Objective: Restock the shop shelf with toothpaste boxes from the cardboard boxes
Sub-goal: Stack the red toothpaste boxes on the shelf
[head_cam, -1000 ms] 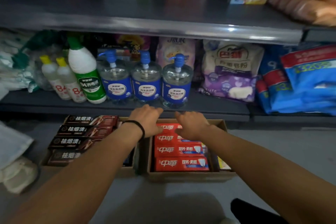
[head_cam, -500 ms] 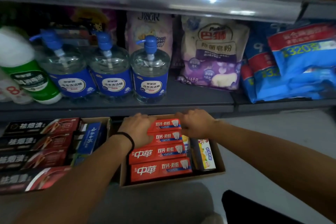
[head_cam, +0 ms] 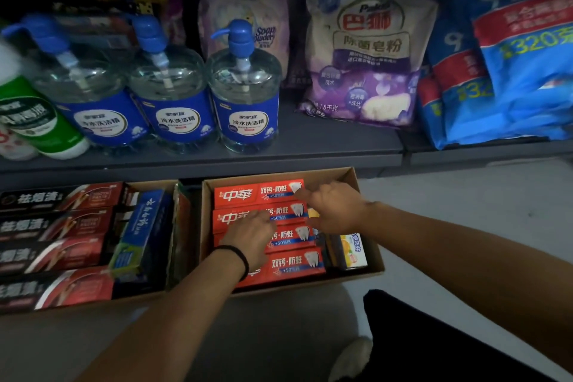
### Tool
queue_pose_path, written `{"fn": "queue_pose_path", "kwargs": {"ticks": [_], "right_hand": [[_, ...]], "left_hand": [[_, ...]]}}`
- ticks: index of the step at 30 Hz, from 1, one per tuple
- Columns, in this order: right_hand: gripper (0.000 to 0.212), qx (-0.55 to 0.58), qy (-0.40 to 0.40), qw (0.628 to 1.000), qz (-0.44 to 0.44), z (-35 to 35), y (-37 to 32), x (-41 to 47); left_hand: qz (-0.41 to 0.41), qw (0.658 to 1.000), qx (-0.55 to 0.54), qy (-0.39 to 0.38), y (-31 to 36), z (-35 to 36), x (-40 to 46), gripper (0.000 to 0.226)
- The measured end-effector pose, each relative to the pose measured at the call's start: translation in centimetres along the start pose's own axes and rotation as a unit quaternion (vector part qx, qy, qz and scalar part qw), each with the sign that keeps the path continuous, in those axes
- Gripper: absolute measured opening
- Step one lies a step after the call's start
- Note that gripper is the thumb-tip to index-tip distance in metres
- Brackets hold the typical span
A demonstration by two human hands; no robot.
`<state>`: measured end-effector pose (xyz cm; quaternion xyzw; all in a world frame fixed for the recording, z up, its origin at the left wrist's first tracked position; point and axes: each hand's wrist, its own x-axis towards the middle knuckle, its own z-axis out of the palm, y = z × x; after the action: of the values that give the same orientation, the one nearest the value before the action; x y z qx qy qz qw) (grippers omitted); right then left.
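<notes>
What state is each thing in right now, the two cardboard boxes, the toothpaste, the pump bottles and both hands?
Right cardboard box: open, on the floor.
Red toothpaste boxes: flat, four in a row, inside it.
Left cardboard box: open, filled with black toothpaste boxes.
Pump bottles: upright on the shelf.
Left hand: resting on the red boxes.
Right hand: at their right ends, grip unclear.
</notes>
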<state>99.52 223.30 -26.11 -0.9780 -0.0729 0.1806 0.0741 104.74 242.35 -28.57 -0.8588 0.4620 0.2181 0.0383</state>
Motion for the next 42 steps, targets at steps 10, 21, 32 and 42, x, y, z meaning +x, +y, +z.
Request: {"fn": "queue_pose_path", "kwargs": {"ticks": [10, 21, 32, 42], "right_hand": [[0.062, 0.021, 0.006, 1.000, 0.000, 0.5, 0.6, -1.3], [0.064, 0.008, 0.000, 1.000, 0.007, 0.1, 0.9, -0.9], [0.045, -0.020, 0.060, 0.997, 0.050, -3.8, 0.8, -2.9], [0.047, 0.004, 0.057, 0.998, 0.030, -4.0, -0.9, -2.4]], "left_hand": [[-0.044, 0.999, 0.019, -0.022, -0.2, 0.1, 0.5, 0.060], [-0.024, 0.996, 0.089, -0.013, 0.0, 0.2, 0.8, 0.053], [-0.003, 0.996, 0.063, 0.062, -0.5, -5.3, -1.8, 0.060], [0.018, 0.980, 0.125, 0.157, -4.5, -12.1, -5.0, 0.043]]}}
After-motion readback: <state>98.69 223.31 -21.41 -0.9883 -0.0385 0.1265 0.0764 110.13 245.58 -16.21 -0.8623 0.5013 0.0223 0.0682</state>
